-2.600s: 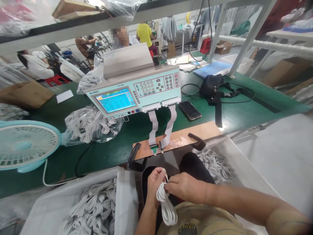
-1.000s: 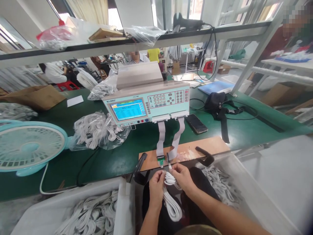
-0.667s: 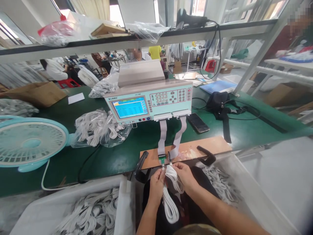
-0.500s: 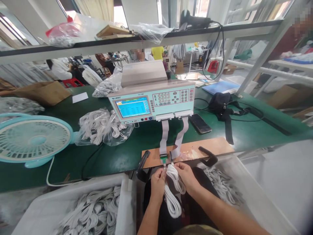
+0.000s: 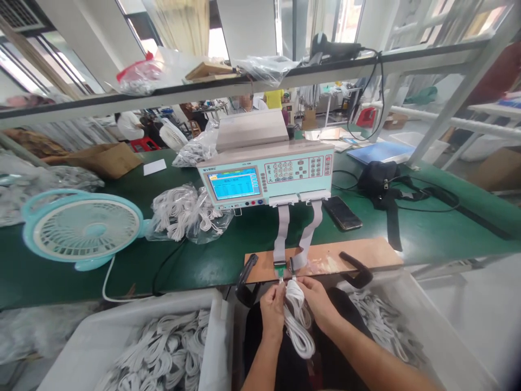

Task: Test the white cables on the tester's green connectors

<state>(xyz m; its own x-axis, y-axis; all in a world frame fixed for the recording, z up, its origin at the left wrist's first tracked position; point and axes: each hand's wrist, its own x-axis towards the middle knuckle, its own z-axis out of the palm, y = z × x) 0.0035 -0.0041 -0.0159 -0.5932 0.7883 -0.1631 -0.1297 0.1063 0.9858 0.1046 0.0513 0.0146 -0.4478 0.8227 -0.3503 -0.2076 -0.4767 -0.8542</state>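
Observation:
A coiled white cable [image 5: 300,334] hangs in loops between my two hands. My left hand [image 5: 272,307] pinches one end of it just below a green circuit board [image 5: 280,270]. At the second fixture, my right hand [image 5: 315,297] grips the cable's other end, fingers closed. Two grey ribbon cables [image 5: 281,234] run from these fixtures up to a bench tester [image 5: 266,176], whose screen [image 5: 234,183] is lit blue. The fixtures sit at the front edge of a wooden board [image 5: 325,255]. My fingers partly hide the plugs, and I cannot tell how far in they are.
Black clamps [image 5: 246,279] hold the board at both ends. White bins [image 5: 222,326] of coiled cables stand at left and right. On the green table [image 5: 211,260] are a fan [image 5: 89,231], bagged cables [image 5: 173,212], a phone [image 5: 342,213] and a black bag [image 5: 380,178].
The view has shifted, so the scene sits further right and mostly lower. The tester's screen shows different content. Both hands keep their grip at the fixtures.

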